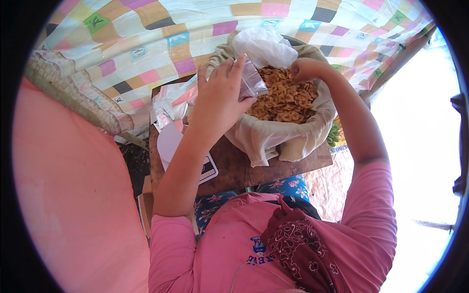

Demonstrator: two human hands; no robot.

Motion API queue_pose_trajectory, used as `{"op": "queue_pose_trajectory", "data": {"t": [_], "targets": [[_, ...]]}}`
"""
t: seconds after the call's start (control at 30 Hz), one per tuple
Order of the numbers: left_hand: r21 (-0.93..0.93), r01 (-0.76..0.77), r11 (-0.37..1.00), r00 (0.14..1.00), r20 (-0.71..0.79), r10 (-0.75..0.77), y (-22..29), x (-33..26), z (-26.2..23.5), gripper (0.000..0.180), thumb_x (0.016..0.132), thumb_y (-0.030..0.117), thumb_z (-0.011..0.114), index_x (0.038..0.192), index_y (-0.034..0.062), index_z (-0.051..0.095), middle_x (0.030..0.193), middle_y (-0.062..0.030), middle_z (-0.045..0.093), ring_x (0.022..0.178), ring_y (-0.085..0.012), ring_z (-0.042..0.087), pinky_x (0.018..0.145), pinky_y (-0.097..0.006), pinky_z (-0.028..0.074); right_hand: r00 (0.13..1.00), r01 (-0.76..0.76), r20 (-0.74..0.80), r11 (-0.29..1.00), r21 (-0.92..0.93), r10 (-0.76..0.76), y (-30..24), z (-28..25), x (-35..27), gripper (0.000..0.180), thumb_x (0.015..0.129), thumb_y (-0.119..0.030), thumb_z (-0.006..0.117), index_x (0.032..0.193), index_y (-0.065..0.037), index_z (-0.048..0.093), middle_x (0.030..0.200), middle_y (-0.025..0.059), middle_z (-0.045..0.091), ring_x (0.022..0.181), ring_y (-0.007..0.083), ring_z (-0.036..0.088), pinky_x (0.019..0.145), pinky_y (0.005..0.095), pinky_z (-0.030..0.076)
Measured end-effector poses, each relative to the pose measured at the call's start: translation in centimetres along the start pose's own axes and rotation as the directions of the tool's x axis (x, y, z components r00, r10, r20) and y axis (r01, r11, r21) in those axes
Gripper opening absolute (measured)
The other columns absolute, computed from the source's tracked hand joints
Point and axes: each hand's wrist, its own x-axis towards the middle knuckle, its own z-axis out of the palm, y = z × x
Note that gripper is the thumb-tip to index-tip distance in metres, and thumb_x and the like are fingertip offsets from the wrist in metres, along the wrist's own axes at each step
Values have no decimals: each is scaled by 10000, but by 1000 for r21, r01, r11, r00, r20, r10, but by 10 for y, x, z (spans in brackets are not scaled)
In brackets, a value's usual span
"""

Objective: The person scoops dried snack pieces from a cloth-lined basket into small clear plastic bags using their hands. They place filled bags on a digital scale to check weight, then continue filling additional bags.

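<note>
My left hand (220, 93) is closed on a small clear, shiny plastic pouch (254, 84), tilted over the left side of a cloth-lined tub. Golden-brown, round, thin chips (283, 102) fill the tub in a heap. Pale cloth (266, 134) covers the tub's wall and hangs over its front. At the right side of the heap my right hand (307, 70) has its fingers curled down against the chips. Whatever sits inside those fingers is hidden. A crumpled white plastic bag (264, 46) lies on the tub's far rim.
The tub stands on a brown wooden table (229, 161). Left of it, partly behind my left forearm, is a white scale (170, 139) with a round plate. Clear plastic packets (168, 100) lie beyond the scale. A checkered plastic sheet (185, 39) hangs close behind the table.
</note>
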Motion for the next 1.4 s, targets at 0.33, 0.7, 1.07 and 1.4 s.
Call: {"op": "queue_pose_trajectory", "data": {"t": [0.33,0.7,1.07,1.4], "targets": [[-4,-10,1000,1000,-6,10,3,10,11,914,778,298,829,1539,134,348,1413,-140,540,1333,-314,514,1151,-643,283,919,395,-217,766,507,-329,-70,-43,-61,270,881,-265,724,1056,-61,697,845,-16,677,757,79,616,646,232,457],[-68,57,996,996,-58,-61,-11,5,0,879,793,285,825,1530,131,371,1421,-142,541,1305,-341,541,1155,-623,282,926,361,-201,903,231,-319,-60,-5,-49,324,874,-185,722,1179,-77,701,1105,89,714,1033,179,669,883,337,534],[-39,29,999,996,-88,-32,-14,-3,-3,895,784,263,822,1539,152,355,1418,-135,537,1296,-338,542,1130,-638,303,923,343,-233,930,135,-307,-20,41,-42,259,815,-47,731,1070,-91,735,1236,99,604,1085,247,611,949,356,502],[-21,50,999,996,-77,-51,-16,-6,-2,903,778,261,823,1542,157,353,1420,-139,533,1296,-328,538,1147,-630,280,933,253,-335,902,350,-131,-22,8,-59,164,885,-67,679,1039,-36,727,921,27,729,825,139,679,785,297,549]]}}
